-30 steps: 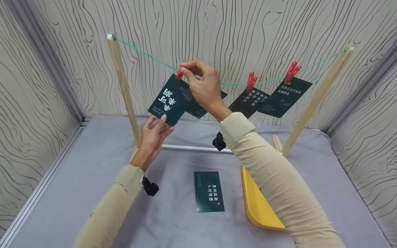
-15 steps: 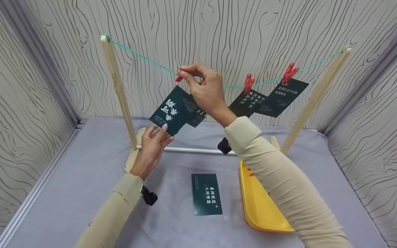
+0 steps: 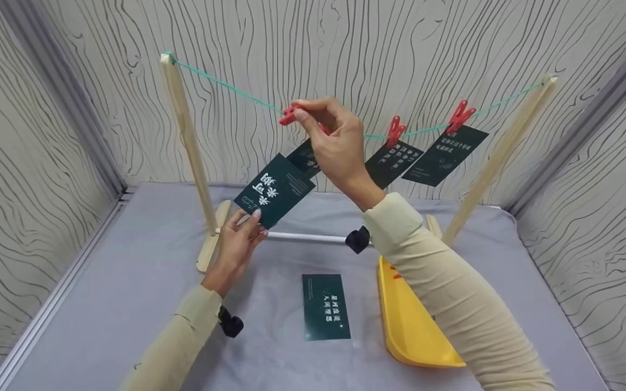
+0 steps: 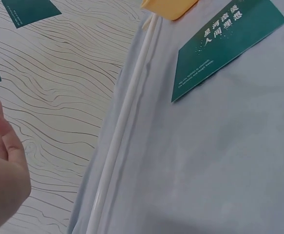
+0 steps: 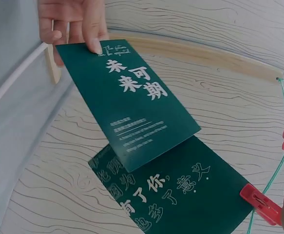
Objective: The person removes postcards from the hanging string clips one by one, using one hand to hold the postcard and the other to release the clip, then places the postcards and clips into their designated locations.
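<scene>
My left hand [image 3: 237, 244] pinches a dark green card [image 3: 275, 190] with white characters by its lower corner. The card tilts below the green line [image 3: 226, 87], its upper edge apart from the red clothespin [image 3: 289, 115]. At the line, my right hand [image 3: 340, 144] pinches that clothespin between thumb and forefinger. In the right wrist view the held card overlaps another green card [image 5: 185, 195], which hangs from a second red clothespin [image 5: 259, 202]. In the head view my right hand partly hides this hanging card. The left wrist view catches only a sliver of the held card.
Two more cards [image 3: 393, 163] [image 3: 446, 156] hang by red clothespins on the right. Wooden posts [image 3: 187, 136] [image 3: 500, 163] carry the line, joined low by a white rod [image 3: 307, 237]. Another card [image 3: 326, 307] lies on the grey cloth beside a yellow tray [image 3: 400, 326], partly under my right arm.
The held card has come down from the clothespin with my left hand, and a gap now separates them. My right hand has shifted slightly right, still pinching the clothespin at the line.
</scene>
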### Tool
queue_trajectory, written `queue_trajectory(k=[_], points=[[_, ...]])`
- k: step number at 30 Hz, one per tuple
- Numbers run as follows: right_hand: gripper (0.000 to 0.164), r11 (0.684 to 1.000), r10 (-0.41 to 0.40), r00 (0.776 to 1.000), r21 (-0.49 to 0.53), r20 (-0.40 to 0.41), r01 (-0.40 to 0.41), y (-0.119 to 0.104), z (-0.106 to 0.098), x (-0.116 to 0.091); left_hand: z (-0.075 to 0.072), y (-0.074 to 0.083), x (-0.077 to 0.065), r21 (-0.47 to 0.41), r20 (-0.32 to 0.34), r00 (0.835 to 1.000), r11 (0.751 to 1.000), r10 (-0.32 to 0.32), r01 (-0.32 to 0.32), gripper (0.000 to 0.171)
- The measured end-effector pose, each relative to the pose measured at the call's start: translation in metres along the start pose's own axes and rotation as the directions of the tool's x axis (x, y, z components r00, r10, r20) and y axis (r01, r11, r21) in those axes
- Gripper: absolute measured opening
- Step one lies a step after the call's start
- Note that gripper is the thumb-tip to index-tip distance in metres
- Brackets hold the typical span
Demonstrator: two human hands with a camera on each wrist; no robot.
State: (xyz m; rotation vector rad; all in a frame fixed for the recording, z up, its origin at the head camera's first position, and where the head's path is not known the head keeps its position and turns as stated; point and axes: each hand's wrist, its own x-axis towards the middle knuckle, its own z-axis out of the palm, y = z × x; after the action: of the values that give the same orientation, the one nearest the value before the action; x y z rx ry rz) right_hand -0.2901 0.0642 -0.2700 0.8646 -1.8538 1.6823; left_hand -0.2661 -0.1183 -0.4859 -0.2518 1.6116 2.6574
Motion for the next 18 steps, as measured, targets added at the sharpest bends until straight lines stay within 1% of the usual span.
queue_trajectory(k=[8,13,18], points=[[0.022,0.999,-0.031,0.999,-0.024,-0.014,0.030,-0.003,-0.009,-0.006,-0.002,-0.007,-0.002,-0.011,-0.013,1.000,1.000,-0.019,0.019,0.031],[0.021,1.000,-0.023,0.999,-0.013,-0.024,0.023,-0.006,-0.015,-0.011,-0.005,-0.012,-0.003,0.030,-0.022,0.999,0.999,-0.042,0.043,0.033],[0.021,1.000,-0.009,1.000,0.010,-0.003,0.009,-0.008,-0.018,-0.021,-0.008,-0.019,-0.006,0.072,-0.023,0.997,0.995,-0.073,0.074,0.031]])
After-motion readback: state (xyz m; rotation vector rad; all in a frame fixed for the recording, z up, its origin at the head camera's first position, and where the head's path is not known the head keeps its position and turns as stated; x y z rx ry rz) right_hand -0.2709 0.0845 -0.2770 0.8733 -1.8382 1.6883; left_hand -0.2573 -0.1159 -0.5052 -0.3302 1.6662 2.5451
